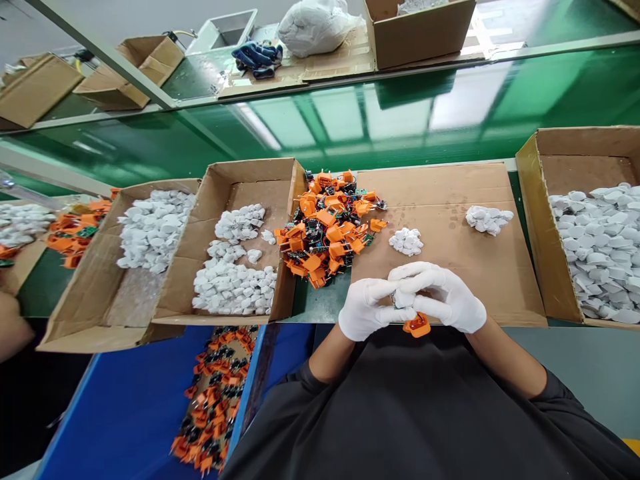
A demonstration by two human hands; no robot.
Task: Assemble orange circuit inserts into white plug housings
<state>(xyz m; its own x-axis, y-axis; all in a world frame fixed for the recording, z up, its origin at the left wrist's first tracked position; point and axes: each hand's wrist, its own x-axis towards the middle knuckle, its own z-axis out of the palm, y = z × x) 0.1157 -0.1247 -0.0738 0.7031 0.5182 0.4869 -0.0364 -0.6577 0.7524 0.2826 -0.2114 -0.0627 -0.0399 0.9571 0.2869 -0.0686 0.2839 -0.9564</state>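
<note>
Both my hands wear white gloves and meet at the front edge of the cardboard sheet [450, 257]. My left hand [364, 311] is closed, its fingertips pinching a small white piece [403, 299]. From the other side, my right hand [447, 297] closes its fingers on the same piece and on an orange plastic part [418, 325], which hangs just below the fingertips. How the two join is hidden by my fingers. Just beyond my hands lies a little heap of white pieces [406, 241]. To the left is a pile of orange parts with circuit boards and black components [325, 230].
Another white heap [489, 220] lies right on the cardboard. Boxes of white pieces stand at right [559, 293] and left [283, 267]. Below left, more orange parts [215, 400] lie beside a blue surface [130, 400]. A shelf [200, 100] runs overhead; a person's arm [13, 327] shows far left.
</note>
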